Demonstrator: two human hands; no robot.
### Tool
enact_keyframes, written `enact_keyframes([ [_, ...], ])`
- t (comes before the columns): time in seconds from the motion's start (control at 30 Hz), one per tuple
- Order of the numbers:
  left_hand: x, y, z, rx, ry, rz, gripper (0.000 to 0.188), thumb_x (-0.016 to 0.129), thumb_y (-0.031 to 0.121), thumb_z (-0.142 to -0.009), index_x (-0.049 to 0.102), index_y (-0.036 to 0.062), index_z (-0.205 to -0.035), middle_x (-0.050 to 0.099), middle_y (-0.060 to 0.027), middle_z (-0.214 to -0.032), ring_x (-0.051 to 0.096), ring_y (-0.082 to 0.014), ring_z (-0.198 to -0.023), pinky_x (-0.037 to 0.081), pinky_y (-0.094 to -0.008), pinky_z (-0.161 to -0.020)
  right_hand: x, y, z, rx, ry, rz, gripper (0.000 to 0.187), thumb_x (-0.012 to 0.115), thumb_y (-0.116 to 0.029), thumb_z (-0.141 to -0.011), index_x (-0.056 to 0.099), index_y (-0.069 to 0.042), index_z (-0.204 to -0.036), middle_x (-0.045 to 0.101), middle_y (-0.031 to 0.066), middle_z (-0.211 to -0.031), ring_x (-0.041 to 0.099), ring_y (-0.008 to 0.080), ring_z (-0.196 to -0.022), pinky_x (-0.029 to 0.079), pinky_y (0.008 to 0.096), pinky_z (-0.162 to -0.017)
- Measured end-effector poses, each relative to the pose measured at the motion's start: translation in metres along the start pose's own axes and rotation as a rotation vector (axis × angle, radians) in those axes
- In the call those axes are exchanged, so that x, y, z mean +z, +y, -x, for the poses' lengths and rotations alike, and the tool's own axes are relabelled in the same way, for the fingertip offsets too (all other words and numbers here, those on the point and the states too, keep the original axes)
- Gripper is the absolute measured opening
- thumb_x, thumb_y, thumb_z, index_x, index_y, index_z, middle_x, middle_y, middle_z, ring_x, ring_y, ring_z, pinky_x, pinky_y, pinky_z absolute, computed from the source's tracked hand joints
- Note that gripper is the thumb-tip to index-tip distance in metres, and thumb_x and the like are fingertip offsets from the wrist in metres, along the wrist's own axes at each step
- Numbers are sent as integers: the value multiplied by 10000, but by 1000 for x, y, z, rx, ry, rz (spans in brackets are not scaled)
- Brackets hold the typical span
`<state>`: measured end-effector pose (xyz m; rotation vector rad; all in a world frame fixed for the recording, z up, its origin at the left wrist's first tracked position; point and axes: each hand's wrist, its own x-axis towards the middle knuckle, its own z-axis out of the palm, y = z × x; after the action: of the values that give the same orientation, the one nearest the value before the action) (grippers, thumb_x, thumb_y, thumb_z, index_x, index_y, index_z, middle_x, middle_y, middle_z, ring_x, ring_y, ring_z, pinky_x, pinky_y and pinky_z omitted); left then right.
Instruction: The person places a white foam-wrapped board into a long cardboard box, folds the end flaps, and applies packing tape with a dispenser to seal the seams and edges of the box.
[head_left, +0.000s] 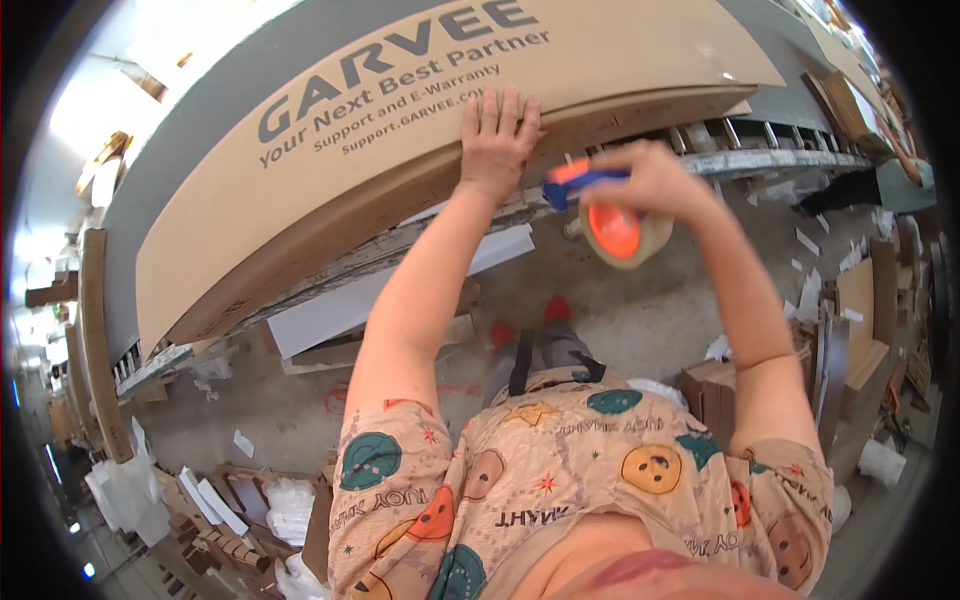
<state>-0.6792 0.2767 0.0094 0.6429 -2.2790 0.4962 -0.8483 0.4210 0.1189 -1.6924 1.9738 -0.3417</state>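
Observation:
A long brown cardboard box (400,150) with dark printing lies before me on the conveyor. My left hand (498,140) rests flat on its near edge, fingers stretched out toward the far side. To the right, my right hand (650,180) is closed on a blue and orange tape dispenser (590,180), which carries a roll of tape (640,240) with an orange hub. The dispenser hangs in the air just off the box's near side, apart from it. Motion blurs the right hand and the dispenser a little.
Metal rollers (760,133) of the conveyor show beyond the box's right end. A white panel (400,290) lies below the conveyor's near edge. Stacked cardboard (860,340) stands at right; another person (905,185) is at far right. Scraps and plastic bags (130,500) litter the left floor.

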Motion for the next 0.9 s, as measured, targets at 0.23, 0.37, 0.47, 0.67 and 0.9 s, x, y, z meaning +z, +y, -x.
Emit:
enact_keyframes([
  [0.23,9,8,-2,-9,-8,-39,398,624,338,-829,565,148,-1175,544,-126,-1233,512,-348,-1144,378,-507,-973,-132,-75,-92,-168,490,-164,531,603,-556,-753,719,-42,-818,670,138,-694,644,220,-660,501,329,-642],
  [0.37,5,-7,10,10,-59,-71,378,622,281,-821,563,159,-1173,549,-133,-1223,518,-350,-1133,376,-505,-975,-50,-29,-115,26,187,225,531,612,-547,-688,720,-47,-831,677,202,-812,655,298,-724,503,380,-693],
  [0.47,10,2,3,-14,22,-39,364,610,230,-815,564,163,-1171,557,-139,-1210,527,-352,-1121,376,-499,-976,-67,-35,-121,121,54,207,514,615,-512,-677,713,-19,-787,681,175,-794,658,281,-764,501,372,-691],
  [0.67,13,2,8,5,18,-3,341,593,231,-831,565,164,-1164,564,-133,-1206,535,-346,-1112,380,-491,-979,-49,-14,-106,35,101,193,528,612,-490,-685,675,-69,-998,667,124,-785,622,215,-697,487,338,-657],
  [0.9,5,-3,7,21,-34,-45,328,602,310,-847,587,161,-1139,557,-137,-1225,532,-341,-1121,392,-485,-971,85,41,33,188,312,248,676,659,-530,-683,565,-175,-1250,589,273,-857,628,433,-753,527,488,-700],
])
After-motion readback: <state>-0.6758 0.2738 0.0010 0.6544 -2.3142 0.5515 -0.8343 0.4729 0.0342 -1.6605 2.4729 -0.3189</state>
